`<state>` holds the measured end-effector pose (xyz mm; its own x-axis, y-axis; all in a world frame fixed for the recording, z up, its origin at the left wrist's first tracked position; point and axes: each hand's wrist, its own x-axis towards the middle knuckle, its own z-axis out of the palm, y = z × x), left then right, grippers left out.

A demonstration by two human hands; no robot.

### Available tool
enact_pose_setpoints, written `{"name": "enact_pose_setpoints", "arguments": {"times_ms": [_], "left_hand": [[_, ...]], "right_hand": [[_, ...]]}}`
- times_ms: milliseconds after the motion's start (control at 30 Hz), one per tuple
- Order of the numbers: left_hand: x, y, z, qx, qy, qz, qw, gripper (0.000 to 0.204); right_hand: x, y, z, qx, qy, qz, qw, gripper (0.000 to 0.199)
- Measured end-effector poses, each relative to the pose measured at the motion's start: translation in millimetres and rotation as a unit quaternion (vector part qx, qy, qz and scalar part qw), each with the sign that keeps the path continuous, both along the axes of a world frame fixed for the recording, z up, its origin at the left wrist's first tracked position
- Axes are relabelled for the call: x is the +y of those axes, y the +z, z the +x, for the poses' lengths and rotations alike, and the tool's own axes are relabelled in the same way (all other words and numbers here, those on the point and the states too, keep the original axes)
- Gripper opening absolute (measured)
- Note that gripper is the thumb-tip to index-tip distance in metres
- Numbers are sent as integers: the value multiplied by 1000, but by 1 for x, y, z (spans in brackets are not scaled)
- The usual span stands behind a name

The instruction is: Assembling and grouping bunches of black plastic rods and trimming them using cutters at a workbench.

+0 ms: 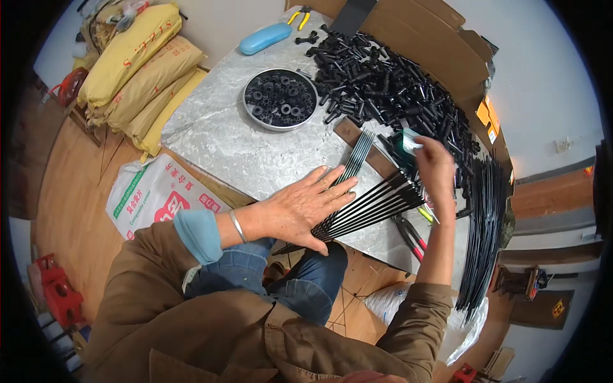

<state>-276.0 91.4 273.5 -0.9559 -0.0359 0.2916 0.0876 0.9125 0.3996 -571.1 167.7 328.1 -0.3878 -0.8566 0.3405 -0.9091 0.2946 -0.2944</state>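
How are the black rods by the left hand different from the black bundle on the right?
The fanned rods spread out with gaps; the bundle is packed close together. The left hand lies over the fanned rods; no hand is on the bundle. The bundle seems to have more rods than the fanned rods. Both are long, thin and dark.

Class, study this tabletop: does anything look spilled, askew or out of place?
The heap of small black cylindrical parts looks spilled: it sprawls loose across the grey marbled table, whereas the black rings sit gathered in a round silver-rimmed dish. It may be deliberate; no damage is evident.
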Motion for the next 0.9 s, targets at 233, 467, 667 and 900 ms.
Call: {"name": "enact_pose_setpoints", "arguments": {"times_ms": [233, 467, 667, 900], "left_hand": [[2, 8, -11, -36, -20, -22, 999, 100], [4, 14, -16, -68, -23, -26, 997, 102], [6, 18, -20, -68, -28, -18, 997, 103], [7, 18, -20, -76, -17, -32, 996, 103]], "right_hand": [[-1, -16, 34, 48, 63, 7, 997, 8], [12, -10, 28, 21, 73, 17, 997, 16], [17, -14, 18, -8, 79, 11, 997, 20], [10, -17, 15, -21, 104, -7, 994, 20]]}}
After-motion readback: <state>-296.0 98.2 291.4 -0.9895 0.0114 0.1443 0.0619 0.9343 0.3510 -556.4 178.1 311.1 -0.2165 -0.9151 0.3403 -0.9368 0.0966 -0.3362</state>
